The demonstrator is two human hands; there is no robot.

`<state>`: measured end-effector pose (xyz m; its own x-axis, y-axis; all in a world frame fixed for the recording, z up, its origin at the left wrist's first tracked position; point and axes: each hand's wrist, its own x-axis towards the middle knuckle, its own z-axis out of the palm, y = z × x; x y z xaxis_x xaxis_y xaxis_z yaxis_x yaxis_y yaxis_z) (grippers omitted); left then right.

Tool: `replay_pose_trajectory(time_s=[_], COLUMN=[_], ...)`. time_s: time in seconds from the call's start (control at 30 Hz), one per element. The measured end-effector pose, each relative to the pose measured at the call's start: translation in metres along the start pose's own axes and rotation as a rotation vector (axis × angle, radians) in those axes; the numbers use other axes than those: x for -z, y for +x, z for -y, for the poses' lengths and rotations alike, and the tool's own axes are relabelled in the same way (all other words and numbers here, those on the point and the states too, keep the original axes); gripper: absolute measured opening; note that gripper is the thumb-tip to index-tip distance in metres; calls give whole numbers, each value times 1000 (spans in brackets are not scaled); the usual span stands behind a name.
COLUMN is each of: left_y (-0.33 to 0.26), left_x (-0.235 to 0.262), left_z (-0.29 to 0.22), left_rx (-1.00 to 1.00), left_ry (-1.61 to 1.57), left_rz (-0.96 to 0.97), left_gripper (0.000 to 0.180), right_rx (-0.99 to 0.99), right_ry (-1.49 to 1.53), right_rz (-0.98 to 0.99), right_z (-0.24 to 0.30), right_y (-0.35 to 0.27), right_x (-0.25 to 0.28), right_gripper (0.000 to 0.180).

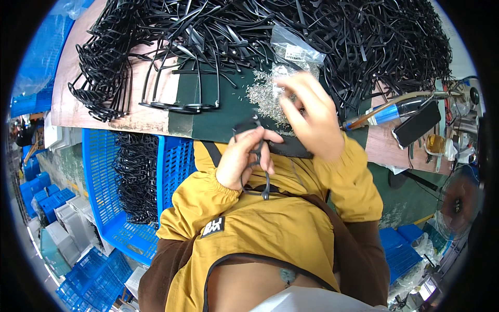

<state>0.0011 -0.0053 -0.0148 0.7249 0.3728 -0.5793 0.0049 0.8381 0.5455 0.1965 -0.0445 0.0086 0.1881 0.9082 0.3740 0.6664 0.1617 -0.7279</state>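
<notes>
My left hand is closed on a black eyeglass frame, held just off the table's front edge. Part of that frame hangs below the fingers toward my lap, and another dark part above them is blurred. Over a heap of tiny silvery screws hovers my right hand, its thumb and forefinger bent and a little apart. I make out nothing held there, though a dark patch shows between the fingers. Beside the heap, a clear plastic bag with more screws lies partly behind that hand.
Black eyeglass parts pile up across the table's back. Assembled frames stand stacked at left. On the right lie a blue-handled screwdriver and a black phone. A blue basket of frames sits below left; a fan stands right.
</notes>
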Motion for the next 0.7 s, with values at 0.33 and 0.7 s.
replay_pose_trajectory(time_s=[0.33,0.7], left_y=[6,27], left_x=[4,-19], left_z=[-5,19], left_rx=[-75,-675], left_ry=[38,10], left_rz=[17,-205], left_gripper=[43,36], right_rx=[-326,-558], right_ry=[-257,413], right_rz=[313,-150], right_z=[-12,19], right_y=[84,-94], right_x=[-45,3], right_gripper=[24,20])
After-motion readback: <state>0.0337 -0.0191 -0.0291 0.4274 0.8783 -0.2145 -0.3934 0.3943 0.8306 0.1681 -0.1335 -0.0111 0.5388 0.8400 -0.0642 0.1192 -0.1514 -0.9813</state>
